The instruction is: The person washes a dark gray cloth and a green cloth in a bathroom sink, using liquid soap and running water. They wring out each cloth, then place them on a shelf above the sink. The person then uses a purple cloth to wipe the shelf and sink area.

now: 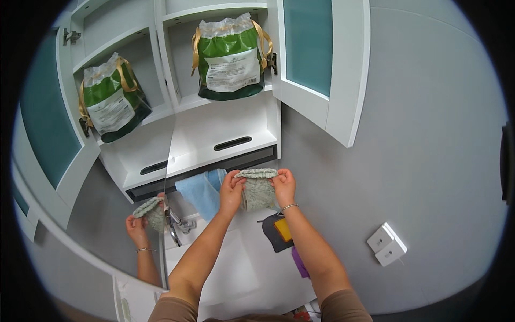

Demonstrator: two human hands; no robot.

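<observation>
Both my hands grip a fluffy grey-green cloth (258, 197) by its upper corners, its top edge folded over into a thick band. My left hand (231, 192) pinches the left end and my right hand (285, 188), with a bracelet on the wrist, pinches the right end. The cloth hangs down between them, just below the front of the white wall cabinet (188, 155). Close to my left hand, a light blue towel (203, 189) drapes from below the cabinet's dark lower strip.
An open cabinet door (343, 70) with teal glass juts out at upper right. On the shelf stands a green drawstring bag (230, 59). Below are a white sink (230, 268), a faucet (185, 225), and dark grey (273, 242), yellow (282, 229) and purple (300, 263) items. A mirror (123, 177) is at left.
</observation>
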